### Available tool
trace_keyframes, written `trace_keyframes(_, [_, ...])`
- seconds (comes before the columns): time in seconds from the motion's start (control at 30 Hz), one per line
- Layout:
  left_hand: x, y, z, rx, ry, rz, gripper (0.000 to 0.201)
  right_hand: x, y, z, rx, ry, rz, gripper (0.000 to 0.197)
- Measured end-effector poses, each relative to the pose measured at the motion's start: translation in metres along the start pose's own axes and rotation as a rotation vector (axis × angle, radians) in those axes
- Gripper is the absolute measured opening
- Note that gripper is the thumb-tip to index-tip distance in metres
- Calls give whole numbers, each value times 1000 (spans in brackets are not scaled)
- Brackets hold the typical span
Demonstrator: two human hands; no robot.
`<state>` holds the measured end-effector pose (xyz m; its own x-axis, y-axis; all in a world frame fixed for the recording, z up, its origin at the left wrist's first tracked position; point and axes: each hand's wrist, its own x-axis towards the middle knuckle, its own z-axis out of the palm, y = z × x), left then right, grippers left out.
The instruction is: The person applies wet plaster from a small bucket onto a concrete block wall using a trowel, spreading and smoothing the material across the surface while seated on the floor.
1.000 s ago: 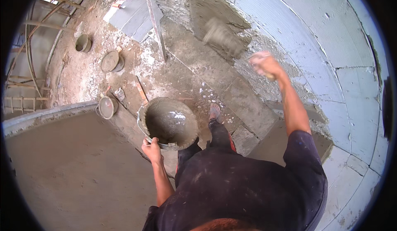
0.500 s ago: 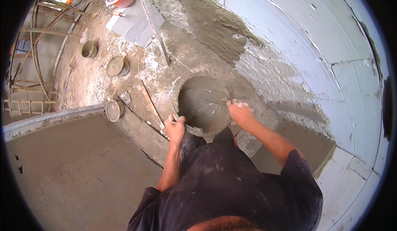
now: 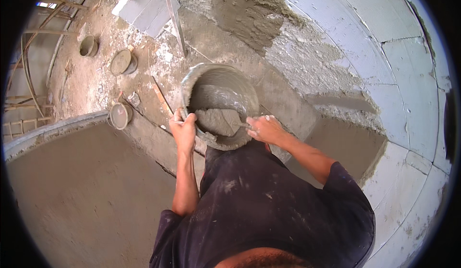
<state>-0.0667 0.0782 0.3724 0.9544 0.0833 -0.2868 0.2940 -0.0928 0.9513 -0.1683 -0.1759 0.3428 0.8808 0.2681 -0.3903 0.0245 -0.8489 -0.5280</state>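
Note:
My left hand (image 3: 183, 129) is closed on the near left rim of a large mortar-caked bucket (image 3: 247, 88), which tips toward me. In my right hand (image 3: 267, 129) is the handle of a trowel (image 3: 234, 120). Its blade lies inside the bucket's mouth, bearing a thick heap of wet grey mortar (image 3: 211, 120). Deeper in, the wall of the bucket is smeared with mortar, and the trowel hides part of what is inside.
Small mortar buckets stand to the left, one (image 3: 120, 116) by a ledge and another (image 3: 123, 62) farther off. A long straight bar (image 3: 174, 18) crosses a grey board (image 3: 148, 9). Rightward rises a block wall (image 3: 345, 23), partly plastered. A wooden strip (image 3: 162, 96) lies near the bucket.
The bucket has been tilted toward me by my left hand. My right hand has drawn the trowel nearer, its blade now showing with mortar heaped on it. The view has shifted slightly.

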Motion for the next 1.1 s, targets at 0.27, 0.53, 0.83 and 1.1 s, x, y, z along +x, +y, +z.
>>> trace_keyframes(0.27, [-38, -58, -67, -52, 354, -92, 29, -11, -64, -50, -40, 156, -46, 27])
trace_keyframes(0.53, [-86, -61, -92, 67, 540, -129, 9, 5, -16, -154, 512, -346, -235, 25])
trace_keyframes(0.83, [-120, -65, -43, 194, 526, -189, 5, -145, 178, -117, 983, 423, 592, 16])
trace_keyframes(1.1, [-99, -60, 80, 163, 244, -136, 19, -120, 104, -89, -25, 168, 150, 29])
